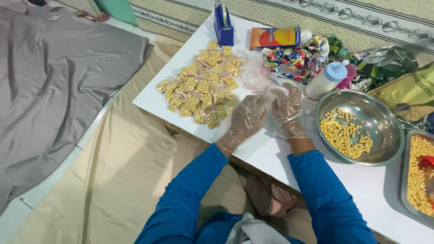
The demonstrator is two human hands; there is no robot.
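Both my hands wear loose clear plastic gloves and rest on the white table (361, 190). My left hand (246, 118) lies beside a pile of small clear bags filled with yellow beads (201, 88), fingers curled near my right hand. My right hand (288, 110) is raised just left of a round steel bowl (384, 118) holding loose yellow beads (344, 133). A small clear bag seems pinched between the two hands, but the gloves blur it. Empty clear bags (253, 74) lie just beyond my fingers.
A steel tray (405, 180) of yellow beads with a red scoop (427, 161) sits at the right edge. A blue tape dispenser (223, 25), an orange box (274, 37), a white bottle with blue cap (326, 79) and colourful cloth (298, 58) stand behind. Grey fabric (54, 77) covers the floor left.
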